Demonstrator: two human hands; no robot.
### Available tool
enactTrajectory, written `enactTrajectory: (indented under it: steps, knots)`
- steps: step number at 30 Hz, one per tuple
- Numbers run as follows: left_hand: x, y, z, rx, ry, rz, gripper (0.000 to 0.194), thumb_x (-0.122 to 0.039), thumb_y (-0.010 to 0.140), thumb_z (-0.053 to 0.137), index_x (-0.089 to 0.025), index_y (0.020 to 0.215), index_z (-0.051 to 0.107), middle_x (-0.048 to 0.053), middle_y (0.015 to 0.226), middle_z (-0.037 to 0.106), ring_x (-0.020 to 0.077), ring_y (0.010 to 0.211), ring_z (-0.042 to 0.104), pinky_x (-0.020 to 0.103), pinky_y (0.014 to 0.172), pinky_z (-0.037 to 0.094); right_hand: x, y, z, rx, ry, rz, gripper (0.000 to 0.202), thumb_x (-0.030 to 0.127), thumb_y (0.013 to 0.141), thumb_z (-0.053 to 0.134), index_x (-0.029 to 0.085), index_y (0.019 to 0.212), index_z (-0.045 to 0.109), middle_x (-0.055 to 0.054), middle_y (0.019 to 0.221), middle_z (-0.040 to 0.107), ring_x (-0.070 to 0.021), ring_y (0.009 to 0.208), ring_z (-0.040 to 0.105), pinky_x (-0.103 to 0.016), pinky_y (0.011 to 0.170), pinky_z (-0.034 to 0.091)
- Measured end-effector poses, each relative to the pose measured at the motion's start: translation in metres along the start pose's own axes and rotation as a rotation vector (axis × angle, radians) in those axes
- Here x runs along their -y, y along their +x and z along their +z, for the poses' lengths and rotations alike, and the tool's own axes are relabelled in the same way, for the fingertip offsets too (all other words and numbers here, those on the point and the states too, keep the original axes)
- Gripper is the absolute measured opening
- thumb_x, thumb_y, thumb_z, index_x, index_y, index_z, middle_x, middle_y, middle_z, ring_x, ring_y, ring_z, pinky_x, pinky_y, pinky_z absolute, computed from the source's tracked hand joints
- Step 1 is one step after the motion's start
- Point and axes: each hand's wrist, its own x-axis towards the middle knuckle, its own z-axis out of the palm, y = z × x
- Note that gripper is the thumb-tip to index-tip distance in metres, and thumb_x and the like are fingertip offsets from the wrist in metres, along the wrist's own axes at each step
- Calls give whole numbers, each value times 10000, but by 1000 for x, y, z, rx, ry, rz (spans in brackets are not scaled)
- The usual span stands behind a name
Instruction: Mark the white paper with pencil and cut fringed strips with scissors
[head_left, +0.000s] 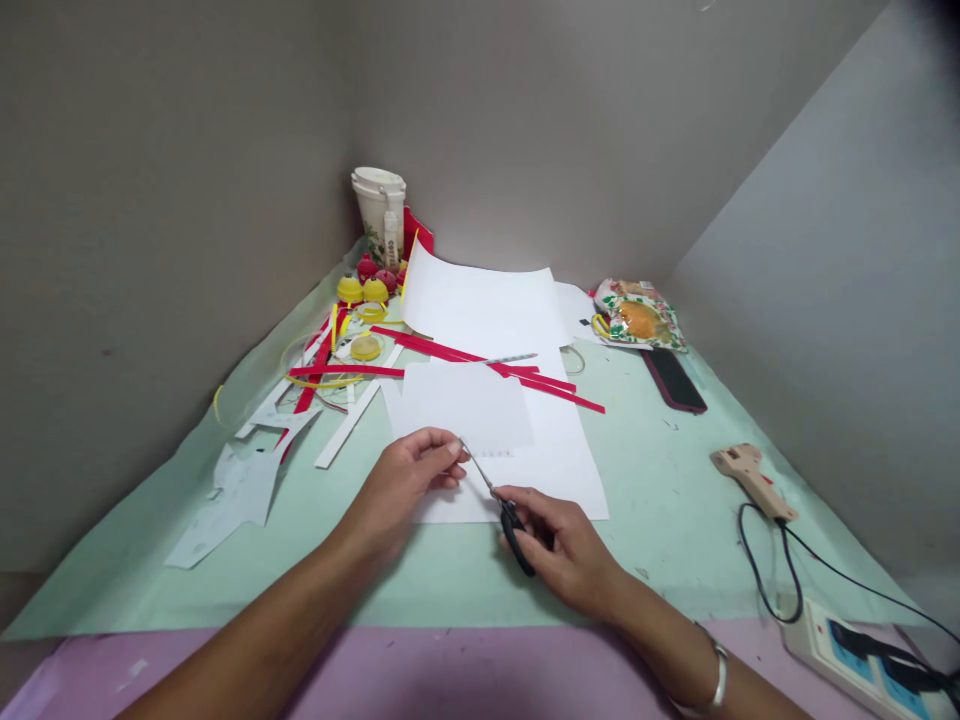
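Note:
Black-handled scissors (516, 535) are in my right hand (559, 540), its fingers wrapped round the handles. Their thin metal blades point up and left, toward the fingertips of my left hand (424, 462). My left thumb and fingers are pinched together at the blade tips; what they hold is too small to make out. Beneath both hands lies a large white sheet (577, 470), with a smaller white sheet (465, 400) on top of it. A row of faint small marks shows near the smaller sheet's lower edge.
Red strips (465, 355) cross the sheets. White scraps (244, 490), yellow pieces (365, 347) and a white cup (379, 210) are at the left. Rightward are a food packet (641, 318), a phone (675, 380), a glue gun (750, 478) with its cord, and a power strip (847, 655).

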Motion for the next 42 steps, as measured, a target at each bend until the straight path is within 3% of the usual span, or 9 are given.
enactTrajectory:
  steps: [42]
  knots:
    - [0,1,-1,-12,54,26,162,-336,784,651,-174,793,657,29,790,667,133,691,581,257,678,443,1,-1,0,-6,-46,-19,396,185,833,524,172,1222,600,-4,746,543,-129,658,465,-251,648,430]
